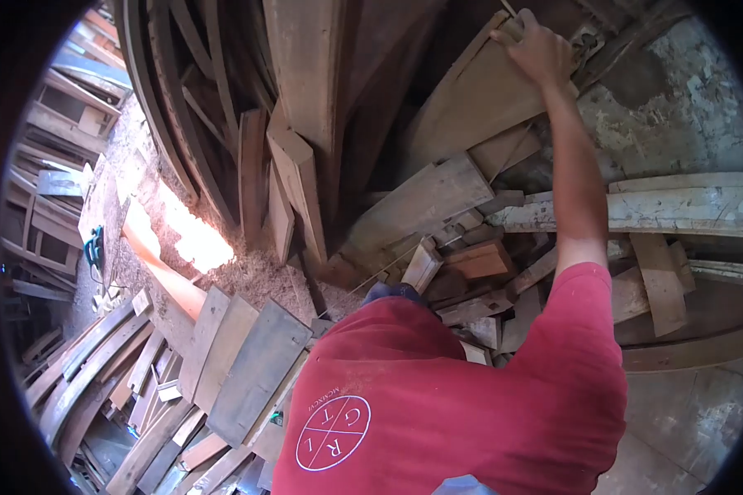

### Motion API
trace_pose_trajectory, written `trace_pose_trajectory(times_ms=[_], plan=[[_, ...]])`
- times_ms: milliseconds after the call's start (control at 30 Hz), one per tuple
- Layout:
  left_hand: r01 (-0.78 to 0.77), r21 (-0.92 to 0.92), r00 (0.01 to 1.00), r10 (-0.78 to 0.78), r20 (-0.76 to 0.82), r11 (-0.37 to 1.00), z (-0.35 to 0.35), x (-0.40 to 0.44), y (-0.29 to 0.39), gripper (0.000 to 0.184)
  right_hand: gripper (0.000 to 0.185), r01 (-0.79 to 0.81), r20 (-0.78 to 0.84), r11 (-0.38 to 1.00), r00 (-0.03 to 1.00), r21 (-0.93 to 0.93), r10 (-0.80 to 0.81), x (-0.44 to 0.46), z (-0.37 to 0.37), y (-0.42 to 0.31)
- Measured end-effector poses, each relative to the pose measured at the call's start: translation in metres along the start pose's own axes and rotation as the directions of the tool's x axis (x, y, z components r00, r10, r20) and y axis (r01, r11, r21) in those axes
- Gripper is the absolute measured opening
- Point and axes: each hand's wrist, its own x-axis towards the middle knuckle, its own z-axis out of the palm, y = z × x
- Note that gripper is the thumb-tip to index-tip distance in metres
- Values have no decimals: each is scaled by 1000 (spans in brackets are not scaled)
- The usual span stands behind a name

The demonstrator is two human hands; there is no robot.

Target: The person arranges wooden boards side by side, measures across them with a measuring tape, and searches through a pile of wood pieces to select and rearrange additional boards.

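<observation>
My right hand [541, 54] is stretched far forward at the top right, its fingers closed on the upper edge of a wide, pale wooden board [479, 99]. This board leans at a slant among other timber. A thin strip shows beside the fingertips; whether the fingers touch it too is unclear. My left hand is not in view. Below the board lie a flat grey-brown plank [437, 202] and a reddish wood block [479, 261].
Tall boards [301, 74] and curved pieces [169, 99] stand at upper left. Sawdust [260, 280] covers the floor near a sunlit patch. Stacked planks [260, 363] lie at lower left. A long pale beam [636, 206] crosses the right side, by a stained wall [677, 107].
</observation>
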Motion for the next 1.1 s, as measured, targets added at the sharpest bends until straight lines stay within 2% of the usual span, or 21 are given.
trace_pose_trajectory(times_ms=[100, 167, 233, 300, 367, 433, 500, 533, 567, 600, 633, 667, 800, 867, 933, 1000, 1033, 1067, 1100], plan=[[0, 28, 1000, 0, 8, 1000, -4, 2, 10, 43, 65, -112, -12, 992, 994, 55, 113, -7, 16, -3], [-3, 47, 1000, 2, 9, 999, -5, 5, 18, 43, 66, -103, 64, 994, 993, 42, 100, -5, 23, -11], [-4, 70, 1000, 4, 13, 998, -7, 10, 28, 43, 54, -93, 162, 991, 984, 92, 77, 1, 32, -30], [-10, 100, 1000, 7, 25, 995, -7, 14, 39, 43, 44, -86, 152, 970, 987, 227, 52, 6, 84, -31], [-17, 124, 999, 12, 40, 992, -6, 21, 50, 43, 42, -93, 148, 855, 989, 510, 19, 1, 125, -47], [-28, 153, 999, 21, 50, 988, -8, 29, 62, 42, 43, -22, 117, 827, 992, 561, -53, -35, 138, -73], [-45, 171, 998, 36, 56, 984, -9, 34, 74, 42, 41, -160, 274, 685, 960, 711, -60, -85, 137, -97], [-50, 179, 997, 40, 58, 983, -11, 37, 79, 42, 37, -116, 195, 642, 979, 758, -53, -118, 154, -109], [-55, 187, 997, 44, 61, 981, -12, 38, 83, 42, 34, -169, 230, 563, 972, 809, -39, -153, 172, -121], [-58, 200, 997, 46, 62, 978, -12, 42, 87, 42, 31, -464, 508, 367, 861, 806, -29, -185, 154, -131], [-61, 213, 997, 48, 66, 975, -13, 44, 91, 42, 31, -516, 560, 339, 828, 787, -39, -217, 145, -139], [-63, 226, 996, 48, 72, 972, -14, 46, 95, 42, 30, -505, 516, 185, 857, 843, -9, -263, 169, -152], [-86, 277, 994, 64, 87, 957, -18, 53, 112, 42, 28, -704, 736, 255, 676, 662, -42, -390, 159, -157], [-97, 300, 993, 73, 93, 949, -22, 53, 122, 42, 29, -754, 746, 106, 656, 648, 114, -447, 162, -157], [-110, 323, 992, 84, 94, 940, -28, 51, 132, 42, 31, -760, 712, 109, 641, 640, 286, -484, 162, -140], [-127, 337, 991, 103, 88, 933, -34, 47, 139, 42, 27, -754, 642, -27, 539, 656, 545, -470, 128, -110], [-135, 346, 990, 112, 86, 929, -36, 45, 143, 42, 25, -756, 369, 314, 581, 574, 725, -472, 128, -89], [-144, 356, 989, 122, 85, 923, -38, 43, 147, 42, 29, -768, 271, 325, 533, 551, 801, -455, 105, -61], [-152, 361, 988, 131, 82, 920, -40, 41, 152, 42, 36, -728, 43, 328, 440, 601, 897, -434, 94, -39]])
